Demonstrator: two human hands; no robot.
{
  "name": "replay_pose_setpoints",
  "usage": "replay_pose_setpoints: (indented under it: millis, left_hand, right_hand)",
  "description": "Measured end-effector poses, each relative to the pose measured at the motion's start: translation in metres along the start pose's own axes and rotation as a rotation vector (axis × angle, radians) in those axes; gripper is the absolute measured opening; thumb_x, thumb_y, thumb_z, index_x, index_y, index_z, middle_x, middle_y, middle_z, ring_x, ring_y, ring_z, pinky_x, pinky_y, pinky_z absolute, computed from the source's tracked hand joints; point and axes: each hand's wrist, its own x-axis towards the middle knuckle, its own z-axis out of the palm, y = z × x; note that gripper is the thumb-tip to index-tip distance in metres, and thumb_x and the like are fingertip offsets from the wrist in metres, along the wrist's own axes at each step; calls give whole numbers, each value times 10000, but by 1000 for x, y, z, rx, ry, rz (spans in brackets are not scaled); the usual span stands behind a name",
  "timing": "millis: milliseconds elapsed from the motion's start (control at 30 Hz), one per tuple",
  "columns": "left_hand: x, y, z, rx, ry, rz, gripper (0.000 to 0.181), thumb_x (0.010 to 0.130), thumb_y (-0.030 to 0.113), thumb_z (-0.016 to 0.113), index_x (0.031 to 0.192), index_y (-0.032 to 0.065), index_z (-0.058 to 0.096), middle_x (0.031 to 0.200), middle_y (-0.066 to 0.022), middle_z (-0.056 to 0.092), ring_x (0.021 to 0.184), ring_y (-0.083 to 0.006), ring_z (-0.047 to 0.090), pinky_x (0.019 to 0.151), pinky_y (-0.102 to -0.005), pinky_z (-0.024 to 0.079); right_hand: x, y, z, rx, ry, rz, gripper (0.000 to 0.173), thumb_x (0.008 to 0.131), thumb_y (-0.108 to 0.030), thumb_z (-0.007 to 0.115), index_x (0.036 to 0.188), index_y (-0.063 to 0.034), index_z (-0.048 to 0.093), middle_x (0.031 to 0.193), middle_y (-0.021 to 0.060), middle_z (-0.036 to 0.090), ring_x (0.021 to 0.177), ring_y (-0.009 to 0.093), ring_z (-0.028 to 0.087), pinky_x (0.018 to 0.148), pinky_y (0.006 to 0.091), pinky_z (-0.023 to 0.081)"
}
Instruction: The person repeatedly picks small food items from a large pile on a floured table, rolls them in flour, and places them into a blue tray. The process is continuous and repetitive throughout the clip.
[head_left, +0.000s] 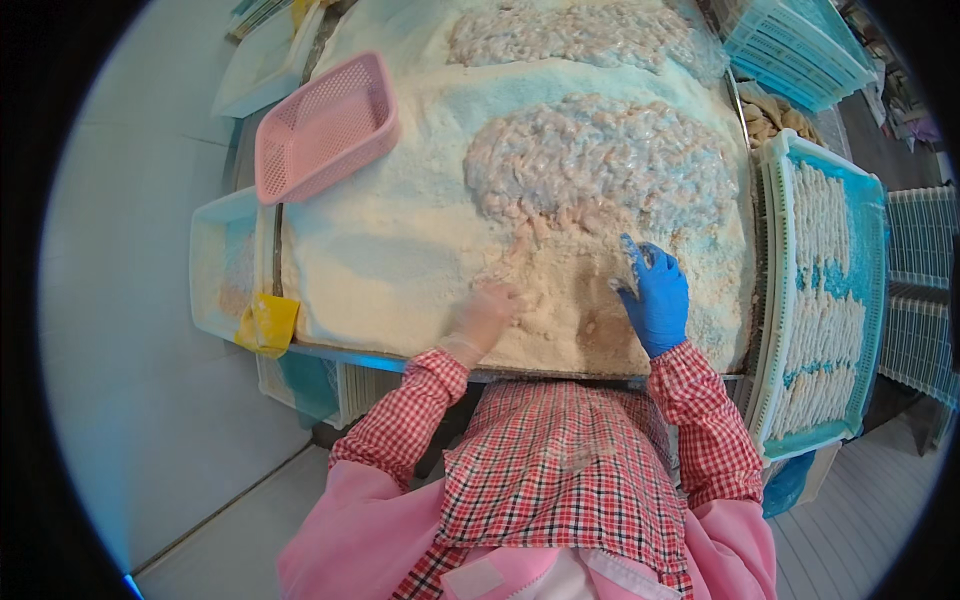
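My left hand (486, 313), in a thin clear glove, is low over the pale breading crumbs (375, 292). Motion blurs its fingers, so any small piece in them cannot be made out. To its right, my right hand (657, 300) wears a blue glove dusted with crumbs. Its thumb and fingers are spread, with nothing between them. Just beyond both hands lies a wide mound of raw, wet-looking meat strips (600, 161). A few strips trail from its near edge into the crumbs.
A pink perforated plastic basket (326, 127) rests at the left. Farther back is a second mound of raw strips (562, 34). At the right, a stacked tray (825, 300) bears rows of coated strips. A yellow cloth or bag (268, 324) hangs at the left corner beside a white bin (214, 225).
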Motion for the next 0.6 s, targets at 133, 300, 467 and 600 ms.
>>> replay_pose_setpoints:
  millis: [133, 300, 467, 600]
  left_hand:
    - [-12, -42, -13, -159, 283, -141, 173, 753, 75, 626, 919, 94, 669, 930, -53, 644, 848, -265, 624, 705, -329, 525]
    - [2, -29, -83, -713, 367, -339, 216, 757, 57, 655, 973, 57, 658, 975, -81, 655, 844, -251, 643, 727, -279, 520]
    - [13, 43, -84, -473, 242, 53, 201, 771, -7, 618, 962, 43, 654, 1027, -119, 650, 900, -254, 646, 777, -300, 528]
    - [-6, 49, -40, -203, -173, 176, 241, 791, 45, 615, 1031, 55, 631, 1117, -150, 617, 995, -273, 619, 818, -354, 521]
  right_hand:
    - [-19, 36, 10, 323, 12, 37, 502, 748, 43, 651, 1207, -141, 565, 1002, 96, 597, 879, 285, 580, 708, 353, 492]
    - [-35, 41, 23, 620, 35, 74, 352, 756, -40, 644, 1095, -138, 636, 761, 116, 610, 691, 314, 580, 616, 389, 492]
    - [-50, 2, 19, 359, -134, -186, 287, 735, -68, 615, 1010, -128, 671, 811, 93, 623, 743, 292, 585, 620, 387, 486]
    - [-68, -8, 50, 263, -198, -396, 305, 707, -31, 589, 996, -97, 660, 869, 86, 599, 810, 293, 565, 661, 402, 470]
